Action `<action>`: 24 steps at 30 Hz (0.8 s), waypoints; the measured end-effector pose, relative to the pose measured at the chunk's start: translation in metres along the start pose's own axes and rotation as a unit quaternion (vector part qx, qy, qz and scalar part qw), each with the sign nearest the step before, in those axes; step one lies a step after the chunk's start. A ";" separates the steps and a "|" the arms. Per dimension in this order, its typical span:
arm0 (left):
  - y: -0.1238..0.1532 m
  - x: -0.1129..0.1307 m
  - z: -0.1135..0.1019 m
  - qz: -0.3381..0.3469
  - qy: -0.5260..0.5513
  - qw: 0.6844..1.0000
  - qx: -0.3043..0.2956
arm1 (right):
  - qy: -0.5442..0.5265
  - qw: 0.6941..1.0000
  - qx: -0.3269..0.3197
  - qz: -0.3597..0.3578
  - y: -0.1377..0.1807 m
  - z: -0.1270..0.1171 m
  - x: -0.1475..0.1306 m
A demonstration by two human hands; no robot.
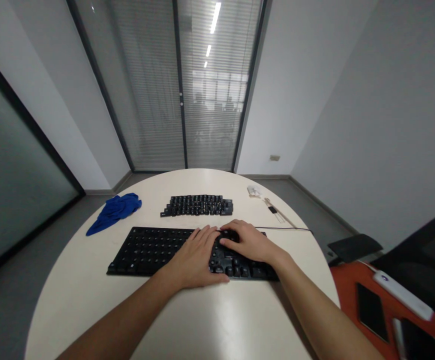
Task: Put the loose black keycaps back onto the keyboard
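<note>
A black keyboard (148,247) lies across the round table; its left part shows rows of bare key posts, while keys (240,271) sit on its right part. My left hand (195,257) rests flat over the keyboard's middle, fingers stretched forward and thumb out along the near edge. Over the right part's far side is my right hand (249,242), its fingers bent and its thumb apart from the forefinger, touching the keyboard. Nothing shows between thumb and forefinger. Behind the keyboard, loose black keycaps (197,205) are laid out in rows.
A crumpled blue cloth (116,210) lies at the table's left. At the back right are a small white item (254,191), a thin stick (281,212) and a wire tool with a black handle (272,210). A cable (285,228) runs right. An orange chair seat (348,285) holds a phone (372,311) and a power strip (403,294).
</note>
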State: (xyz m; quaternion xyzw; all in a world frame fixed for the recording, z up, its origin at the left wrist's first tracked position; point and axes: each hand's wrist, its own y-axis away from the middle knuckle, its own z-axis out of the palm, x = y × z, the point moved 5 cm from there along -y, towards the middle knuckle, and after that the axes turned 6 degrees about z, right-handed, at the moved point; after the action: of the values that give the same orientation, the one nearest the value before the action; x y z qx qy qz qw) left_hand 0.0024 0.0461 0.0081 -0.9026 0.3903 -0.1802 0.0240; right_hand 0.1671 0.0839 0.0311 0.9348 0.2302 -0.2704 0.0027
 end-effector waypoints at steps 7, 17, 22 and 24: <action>0.002 0.001 -0.010 0.008 -0.009 1.000 -0.007 | -0.003 0.999 -0.018 0.035 0.000 0.001 0.004; 0.007 -0.007 -0.015 0.016 -0.012 1.000 -0.019 | 0.061 0.985 -0.045 0.158 0.010 -0.023 0.034; 0.007 -0.009 -0.015 0.016 -0.029 0.999 -0.035 | 0.114 0.976 -0.027 0.186 0.012 -0.029 0.048; 0.006 -0.011 -0.014 0.009 -0.033 0.999 -0.036 | 0.140 0.972 -0.006 0.186 0.009 -0.030 0.050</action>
State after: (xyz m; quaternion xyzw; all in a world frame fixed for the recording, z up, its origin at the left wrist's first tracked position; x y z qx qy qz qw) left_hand -0.0134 0.0506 0.0165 -0.9046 0.4040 -0.1359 0.0058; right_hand 0.2235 0.1007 0.0299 0.9898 0.0519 -0.1300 0.0264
